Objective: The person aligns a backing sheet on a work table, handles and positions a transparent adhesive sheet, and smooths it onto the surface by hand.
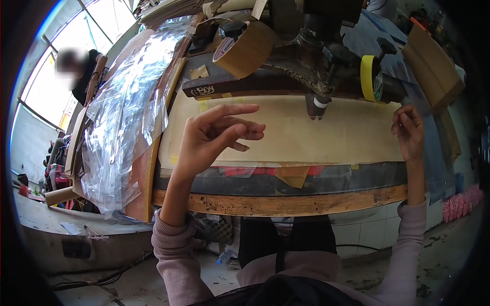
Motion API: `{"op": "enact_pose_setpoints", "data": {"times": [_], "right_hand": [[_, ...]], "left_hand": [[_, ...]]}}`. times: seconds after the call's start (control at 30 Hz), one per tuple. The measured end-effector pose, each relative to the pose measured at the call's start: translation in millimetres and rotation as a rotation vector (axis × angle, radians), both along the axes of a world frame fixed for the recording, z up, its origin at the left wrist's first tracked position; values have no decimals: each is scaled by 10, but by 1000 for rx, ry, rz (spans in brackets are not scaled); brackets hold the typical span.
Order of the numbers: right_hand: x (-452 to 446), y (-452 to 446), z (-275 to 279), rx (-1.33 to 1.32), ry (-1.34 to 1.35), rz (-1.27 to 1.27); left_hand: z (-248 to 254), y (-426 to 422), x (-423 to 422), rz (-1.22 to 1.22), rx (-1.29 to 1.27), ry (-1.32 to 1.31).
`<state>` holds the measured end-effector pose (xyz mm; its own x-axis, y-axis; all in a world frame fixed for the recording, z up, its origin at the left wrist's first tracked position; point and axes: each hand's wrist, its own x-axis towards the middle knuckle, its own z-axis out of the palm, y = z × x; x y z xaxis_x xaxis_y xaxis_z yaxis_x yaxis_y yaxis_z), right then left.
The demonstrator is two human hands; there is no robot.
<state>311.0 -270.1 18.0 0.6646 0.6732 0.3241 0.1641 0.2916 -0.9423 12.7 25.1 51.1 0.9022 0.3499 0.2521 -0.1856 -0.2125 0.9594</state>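
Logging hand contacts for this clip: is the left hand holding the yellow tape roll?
No, the yellow tape roll is at the dark bar, apart from the left hand.

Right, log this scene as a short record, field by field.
Left hand: raised over the pale sheet, fingers bent, nothing visibly held
Right hand: near the sheet's right end, fingers curled; contents unclear
Work surface: pale sheet, with a wooden edge nearest the wearer
Beyond the sheet: dark bar, brown tape roll, yellow tape roll
Left side: crumpled clear plastic
Background: another person at upper left
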Motion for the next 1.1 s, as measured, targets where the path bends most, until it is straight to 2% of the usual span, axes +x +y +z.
{"op": "enact_pose_setpoints", "data": {"times": [0.17, 0.2, 0.3, 0.4, 0.47, 0.67, 0.77, 0.87, 0.97, 1.1], "right_hand": [[-106, 43, 69, -28, 16, 90], [-123, 43, 75, -102, -45, 116], [-159, 62, 83, -310, -208, 162], [-206, 125, 3, -457, -355, 148], [-202, 154, -80, -495, -496, 133], [-306, 199, -110, -530, -787, 52], [-355, 180, -163, -452, -1142, -7], [-349, 173, -123, -402, -1324, 11], [-395, 138, -78, -463, -1388, 14], [-501, 58, 4, -608, -1411, 27]], "left_hand": [[-1, 12, 18, 57, 2, 51], [3, 19, 22, 65, -17, 78], [-125, 141, 36, 45, 176, 145], [-124, 107, 65, 151, 626, 272], [-204, 75, 114, 166, 737, 249], [-252, -5, 189, 130, 1012, 252], [-310, -9, 156, 131, 1238, 180], [-307, 6, 128, 102, 1373, 255], [-288, -73, 60, 111, 1423, 169], [-213, -182, -63, 62, 1394, 383]]}}
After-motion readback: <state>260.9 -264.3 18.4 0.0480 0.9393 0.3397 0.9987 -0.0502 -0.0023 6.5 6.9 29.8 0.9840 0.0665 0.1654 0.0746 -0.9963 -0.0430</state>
